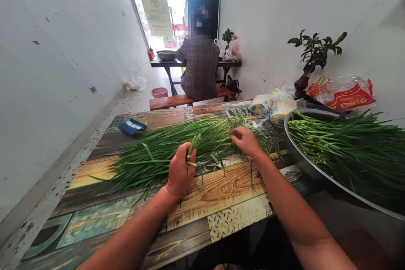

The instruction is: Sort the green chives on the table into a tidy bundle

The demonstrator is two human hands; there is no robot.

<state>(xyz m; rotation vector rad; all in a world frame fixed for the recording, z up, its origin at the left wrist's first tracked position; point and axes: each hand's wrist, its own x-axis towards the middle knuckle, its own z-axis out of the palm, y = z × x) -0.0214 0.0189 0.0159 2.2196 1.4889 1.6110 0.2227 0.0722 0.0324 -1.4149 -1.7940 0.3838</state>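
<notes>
A large heap of garlic chives (177, 135) lies across the table, its leafy ends to the left and its pale stem ends to the right. My left hand (182, 171) is closed around a few chives, whose cut stems (193, 147) stick out above the thumb while the leaves trail left over the heap. At the stem end of the heap, my right hand (246, 140) has its thumb and fingers curled towards each other, touching the stems. Whatever lies between those fingertips is too small to tell. Loose trimmings (221, 164) are scattered in front of the heap.
On the right, a big metal basin (295, 147) holds more chives. Behind it are bagged packages (274, 107), a potted plant (311, 59) and a red package (351, 97). A blue box (133, 126) rests at the table's far left. A person (201, 67) sits at another table, facing away.
</notes>
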